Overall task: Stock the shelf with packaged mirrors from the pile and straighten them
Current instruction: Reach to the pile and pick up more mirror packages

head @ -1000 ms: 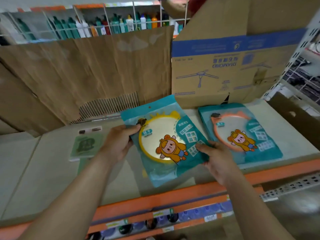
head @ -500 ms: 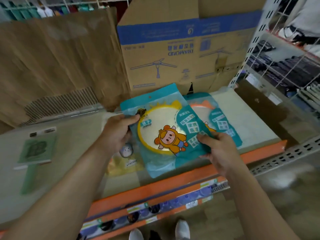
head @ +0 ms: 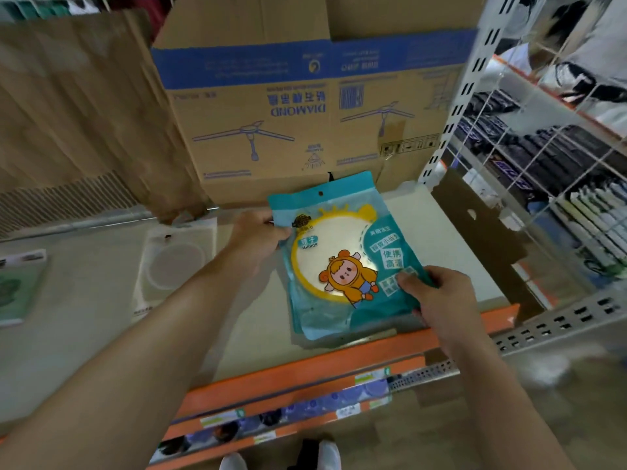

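Observation:
A teal packaged mirror [head: 339, 252] with a yellow round frame and a cartoon figure lies on top of another teal package on the shelf board [head: 451, 252]. Only the lower edges of the package underneath show. My left hand [head: 258, 237] pinches the top package's upper left edge. My right hand [head: 437, 293] grips its lower right corner, thumb on the front.
A clear mirror package [head: 176, 262] lies to the left, and a green packet [head: 17, 286] at the far left. A large cardboard box [head: 305, 106] and brown cardboard [head: 84, 106] stand behind. A wire rack [head: 543, 164] rises on the right. The shelf's orange front rail [head: 305, 374] runs below.
Both hands carried the yellow-framed package to the right and set it over the orange-framed package, which is now covered. The view has turned right and down.

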